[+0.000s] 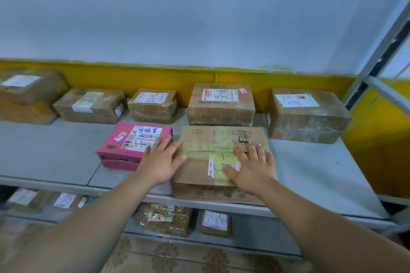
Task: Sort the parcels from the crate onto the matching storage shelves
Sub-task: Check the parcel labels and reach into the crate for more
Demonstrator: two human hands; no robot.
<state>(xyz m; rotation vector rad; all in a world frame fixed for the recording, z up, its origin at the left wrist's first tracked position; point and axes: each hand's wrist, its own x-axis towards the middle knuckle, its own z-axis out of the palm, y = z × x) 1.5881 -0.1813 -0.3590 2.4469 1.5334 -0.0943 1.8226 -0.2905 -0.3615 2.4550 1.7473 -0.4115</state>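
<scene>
Upper shelf (55,153): a flat, grey, smooth-surfaced board with a pale metal front lip. It carries seven parcels.

Back row, against the yellow wall band (155,77): five brown cardboard cartons, each wrapped in glossy clear tape and bearing a white printed label with handwritten marks. The far-left carton (28,93) is blurred. The others are the second carton (91,105), the small third carton (153,106), the tall fourth carton (221,106) and the large right-hand carton (308,115).

Front row: a pink box (124,144), rectangular and printed, with a white label inked in blue. Just beside it on the right lies the flat cardboard box (195,173), wide and low, creased, banded with yellowed tape and marked in black pen. Its near end projects over the shelf's front lip.

Left hand (160,162): fingers straight and spread, laid flat at that box's left edge, gripping nothing. The fingertips reach across to the pink box's right edge; contact there cannot be confirmed.

Right hand (253,168): palm down, fingers straight and spread, pressed on the box top over its small label (218,166).

Lower shelf (255,232): a tape-wrapped parcel (165,219) and a small labelled carton (215,223), with blurred parcels further left.

A grey metal upright (381,51) stands at the right. The floor (168,255) is patterned.
</scene>
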